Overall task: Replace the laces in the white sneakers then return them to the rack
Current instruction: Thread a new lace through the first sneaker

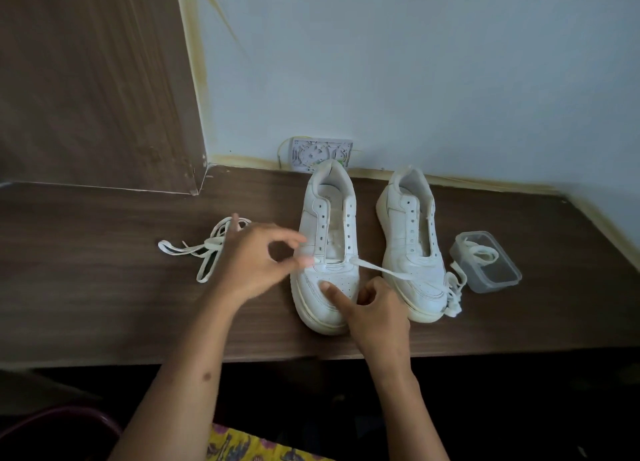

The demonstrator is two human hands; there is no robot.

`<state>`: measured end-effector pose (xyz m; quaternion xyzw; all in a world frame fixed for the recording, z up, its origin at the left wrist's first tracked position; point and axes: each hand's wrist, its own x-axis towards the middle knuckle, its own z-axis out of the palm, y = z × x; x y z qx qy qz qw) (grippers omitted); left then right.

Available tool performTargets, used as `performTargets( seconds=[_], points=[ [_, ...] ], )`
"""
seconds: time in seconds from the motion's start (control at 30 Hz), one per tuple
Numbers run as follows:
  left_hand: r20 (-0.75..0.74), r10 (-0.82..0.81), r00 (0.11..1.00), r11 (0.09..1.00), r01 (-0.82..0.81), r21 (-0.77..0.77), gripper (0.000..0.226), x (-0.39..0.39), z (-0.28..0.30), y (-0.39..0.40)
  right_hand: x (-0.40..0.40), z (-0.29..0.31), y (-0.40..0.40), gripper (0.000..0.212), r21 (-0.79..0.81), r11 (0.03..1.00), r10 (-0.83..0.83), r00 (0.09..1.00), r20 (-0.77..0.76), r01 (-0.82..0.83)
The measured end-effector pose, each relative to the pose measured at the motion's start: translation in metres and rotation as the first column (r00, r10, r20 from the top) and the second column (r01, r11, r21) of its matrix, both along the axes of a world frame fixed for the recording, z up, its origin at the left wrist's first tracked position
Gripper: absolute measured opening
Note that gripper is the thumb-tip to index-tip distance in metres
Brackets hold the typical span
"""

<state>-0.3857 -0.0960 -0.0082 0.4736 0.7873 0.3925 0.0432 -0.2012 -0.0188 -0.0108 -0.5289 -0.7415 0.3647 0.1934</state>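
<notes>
Threading a fresh lace point(381, 270) through the bottom eyelets of the left-side sneaker point(329, 239), which sits toe toward the camera on the brown wooden desk point(104, 287). Left hand point(252, 263) hovers at the shoe's left edge, thumb and forefinger pinching the lace tip beside the lowest eyelet; motion blur on the fingers. Right hand point(374, 308) rests on the toe box, index finger straight and pressing the perforated toe, other fingers curled; whether they grip the lace, cannot tell. The lace runs from the lowest right eyelet across the toe of the second sneaker point(412, 239), which stands just beside the first, also toe forward, eyelets bare. More lace bunches up point(453, 287) at that shoe's right side, trailing into a clear plastic container point(491, 273) near it, another lace coiled inside. An old lace point(204, 249) lies loose on the desk left of the left hand. A white wall plate point(322, 154) sits behind the first sneaker's heel.
</notes>
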Motion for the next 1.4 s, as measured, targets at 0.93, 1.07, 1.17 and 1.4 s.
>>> performTargets(
  seconds=[0.93,1.07,1.17,1.4],
  points=[
    [-0.231,-0.007,0.973,0.995,0.031,0.097,0.02,0.008,-0.016,0.013,-0.002,0.001,-0.002,0.065,0.01,1.0,-0.015,1.0,0.018,0.015],
    [-0.055,-0.003,0.998,0.987,0.012,0.161,0.03,0.005,-0.021,0.009,-0.002,0.001,-0.002,0.065,0.008,1.0,-0.019,0.999,0.037,0.018],
    [0.066,-0.025,0.997,0.991,0.016,0.134,0.021,0.006,-0.022,0.007,-0.002,0.005,-0.005,0.06,0.062,0.998,-0.018,0.999,0.037,0.015],
    [0.241,-0.076,0.968,0.996,0.086,-0.03,0.017,0.009,-0.001,0.002,-0.004,0.009,0.016,0.029,0.481,0.85,0.129,0.97,0.205,-0.214]
  ],
)
